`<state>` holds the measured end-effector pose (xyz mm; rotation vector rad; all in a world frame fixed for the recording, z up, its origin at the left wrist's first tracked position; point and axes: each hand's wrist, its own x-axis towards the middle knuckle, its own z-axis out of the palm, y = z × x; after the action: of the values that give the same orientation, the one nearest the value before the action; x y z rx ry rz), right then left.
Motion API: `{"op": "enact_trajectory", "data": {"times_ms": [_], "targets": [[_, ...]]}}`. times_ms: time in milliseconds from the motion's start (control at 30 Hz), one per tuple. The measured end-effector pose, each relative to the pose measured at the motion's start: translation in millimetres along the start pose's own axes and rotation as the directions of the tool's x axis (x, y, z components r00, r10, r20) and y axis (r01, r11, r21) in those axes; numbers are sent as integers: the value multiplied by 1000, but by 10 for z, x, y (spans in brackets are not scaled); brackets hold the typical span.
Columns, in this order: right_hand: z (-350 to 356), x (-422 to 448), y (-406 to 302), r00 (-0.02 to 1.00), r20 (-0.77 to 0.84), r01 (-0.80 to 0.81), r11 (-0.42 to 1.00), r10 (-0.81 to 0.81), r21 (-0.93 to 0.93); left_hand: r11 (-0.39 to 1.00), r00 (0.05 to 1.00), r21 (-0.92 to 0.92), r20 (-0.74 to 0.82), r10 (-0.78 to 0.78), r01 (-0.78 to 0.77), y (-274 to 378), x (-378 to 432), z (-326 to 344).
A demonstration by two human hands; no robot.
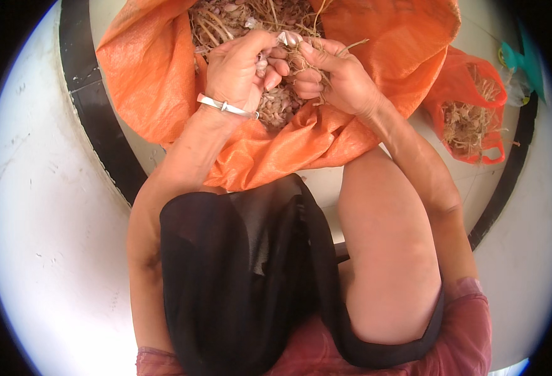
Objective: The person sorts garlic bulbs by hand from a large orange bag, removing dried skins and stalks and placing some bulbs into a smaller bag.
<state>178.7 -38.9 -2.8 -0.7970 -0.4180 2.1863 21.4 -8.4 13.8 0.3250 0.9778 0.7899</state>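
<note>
My left hand [240, 70], with a silver bangle [226, 108] at the wrist, curls around several loose garlic cloves [261, 66]. Its thumb and fingertips meet a partly broken garlic bulb [293, 39]. Dry roots and a stem [299, 61] trail from that bulb, and my right hand [334, 70] grips it between thumb and fingers. Both hands are over the mouth of an orange woven sack [149, 75]. Inside the sack lie many loose garlic cloves [278, 105], with dry stalks [214, 26] among them. My fingers hide part of the bulb.
A red plastic bag [473, 75] full of dry stalks and roots [466, 124] stands on the tiled floor [459, 178] to the right. Beyond it is a teal plastic object [520, 63]. A white wall [45, 164] with black skirting tiles [99, 127] rises at the left.
</note>
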Motion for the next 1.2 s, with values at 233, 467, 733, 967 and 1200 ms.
{"op": "enact_trajectory", "data": {"times_ms": [233,467,733,967,1200], "targets": [[-13,25,38,999,-2,-34,997,34,-75,993,997,96,-36,68,-64,-82,-13,-30],[18,72,96,952,-171,97,780,-254,-618,992,994,93,-70,87,-80,-112,-17,-33],[127,71,91,831,-2,159,242,-556,-957,1000,1000,-28,-18,-8,8,-110,15,-80],[104,54,118,845,-25,134,256,-535,-957,1000,999,-17,-52,-16,15,-141,4,-68],[96,2,92,942,-131,141,717,-310,-683,995,1000,100,4,3,-3,-169,-25,-118]]}}
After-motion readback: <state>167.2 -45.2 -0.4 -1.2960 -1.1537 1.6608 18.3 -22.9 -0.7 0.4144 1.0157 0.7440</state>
